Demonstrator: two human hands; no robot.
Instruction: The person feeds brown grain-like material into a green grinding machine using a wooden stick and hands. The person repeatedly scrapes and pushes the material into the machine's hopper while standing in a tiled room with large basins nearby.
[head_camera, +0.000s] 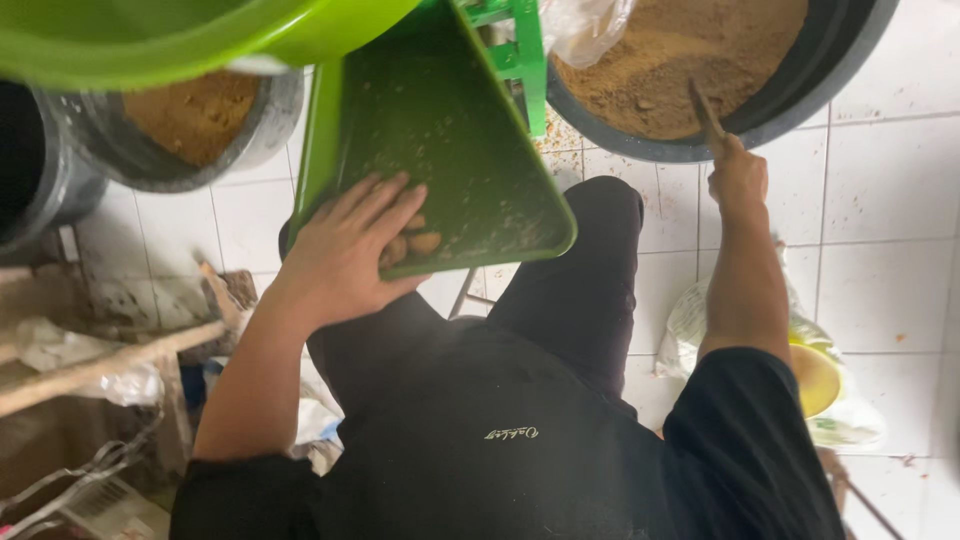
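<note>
My left hand rests on the lower end of a sloping green metal chute, its fingers lying over a few brown lumps at the chute's lip. My right hand is stretched forward and grips a wooden stick that pokes into a large dark tub of brown powder. Between the arms are my black clothes and my raised knee.
A green basin hangs at the top left over a grey tub of brown powder. A clear plastic bag droops into the big tub. Wooden sticks and scraps lie at left, a plastic bag with something yellow on the white tiles at right.
</note>
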